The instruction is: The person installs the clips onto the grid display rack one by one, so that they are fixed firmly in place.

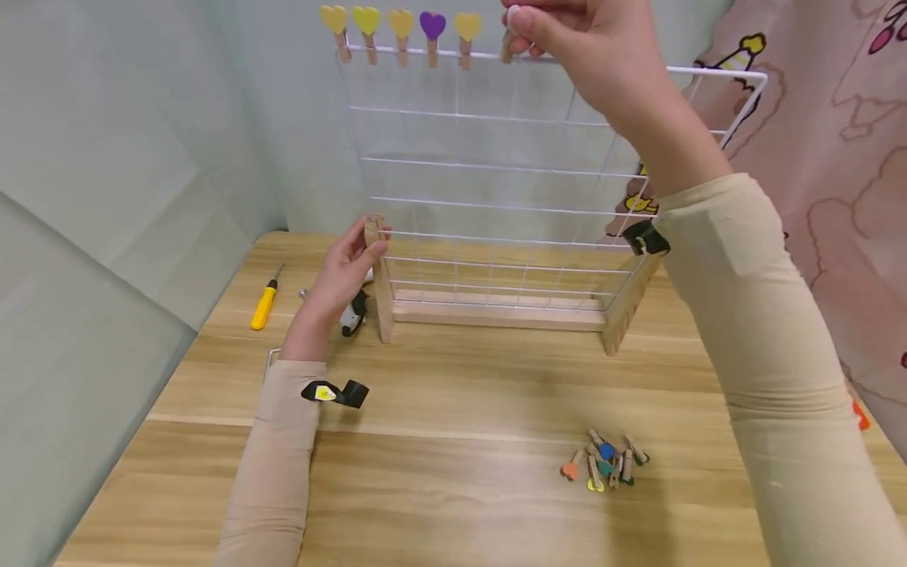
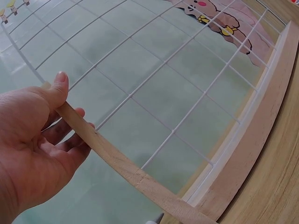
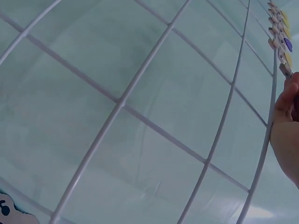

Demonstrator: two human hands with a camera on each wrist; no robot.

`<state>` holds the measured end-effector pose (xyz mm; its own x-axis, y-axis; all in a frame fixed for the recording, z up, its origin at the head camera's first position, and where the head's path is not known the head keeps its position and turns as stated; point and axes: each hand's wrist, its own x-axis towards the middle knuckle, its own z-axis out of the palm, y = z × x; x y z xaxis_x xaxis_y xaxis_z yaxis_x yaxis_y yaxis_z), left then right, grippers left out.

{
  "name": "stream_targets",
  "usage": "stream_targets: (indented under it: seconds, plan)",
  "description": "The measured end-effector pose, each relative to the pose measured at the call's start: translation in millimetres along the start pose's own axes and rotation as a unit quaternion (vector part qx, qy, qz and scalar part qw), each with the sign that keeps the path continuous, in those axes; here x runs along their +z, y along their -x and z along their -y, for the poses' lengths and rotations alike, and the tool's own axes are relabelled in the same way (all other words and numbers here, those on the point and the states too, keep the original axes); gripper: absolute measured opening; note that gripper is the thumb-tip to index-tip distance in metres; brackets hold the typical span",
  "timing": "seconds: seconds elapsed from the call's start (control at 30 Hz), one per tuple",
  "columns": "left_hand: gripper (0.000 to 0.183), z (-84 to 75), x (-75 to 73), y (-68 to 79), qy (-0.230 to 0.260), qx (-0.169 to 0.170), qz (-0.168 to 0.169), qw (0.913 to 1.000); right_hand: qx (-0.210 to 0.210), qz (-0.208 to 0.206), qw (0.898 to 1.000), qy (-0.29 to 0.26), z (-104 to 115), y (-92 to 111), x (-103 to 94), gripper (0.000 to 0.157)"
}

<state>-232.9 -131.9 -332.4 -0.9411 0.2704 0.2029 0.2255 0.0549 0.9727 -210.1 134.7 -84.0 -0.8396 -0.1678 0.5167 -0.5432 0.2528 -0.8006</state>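
Note:
A white wire grid [image 1: 489, 165] stands upright in a wooden base [image 1: 496, 313]. Along its top wire sit several small wooden clothespins with heart tops, yellow ones and a purple heart clothespin [image 1: 433, 30]. My right hand [image 1: 584, 39] pinches another clothespin [image 1: 507, 47] at the top wire, right of that row; the fingers hide most of it. In the right wrist view this hand [image 3: 287, 121] shows only at the right edge. My left hand [image 1: 343, 272] grips the upper end of the base's left wooden post [image 2: 112, 156], thumb on one side and fingers on the other.
A pile of loose clothespins [image 1: 605, 461] lies on the wooden table [image 1: 439, 488] at the front right. Left of the base are a yellow-handled screwdriver [image 1: 264, 305] and a black-and-white tool [image 1: 353, 315], partly behind the hand. A pink patterned curtain [image 1: 836, 157] hangs at the right.

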Motion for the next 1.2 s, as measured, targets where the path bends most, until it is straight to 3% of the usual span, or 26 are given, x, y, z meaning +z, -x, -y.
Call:
stream_targets:
  seconds: [0.23, 0.57, 0.77, 0.93, 1.2]
  plan:
    - [0.055, -2.0, -3.3, 3.2, 0.001, 0.005, -0.005, 1.0, 0.039, -0.033, 0.999, 0.006, 8, -5, 8.2, 0.025]
    - [0.053, 1.7, -0.6, 6.5, 0.017, 0.011, -0.001, 0.9998, 0.076, -0.004, 0.997, 0.028, 7, -7, 15.9, 0.023]
    - [0.052, 1.0, -1.7, 3.4, 0.014, 0.011, 0.002, 0.9998, 0.085, -0.002, 0.996, 0.009, 5, -8, 13.9, 0.023]
    - [0.054, 2.7, -3.0, 1.1, 0.02, 0.009, 0.002, 0.9998, 0.12, 0.012, 0.993, 0.007, 5, -11, 12.4, 0.028]
    - [0.054, 12.5, -8.5, 0.5, 0.025, 0.009, -0.004, 0.9996, 0.095, 0.023, 0.994, 0.043, 0, -8, 19.0, 0.029]
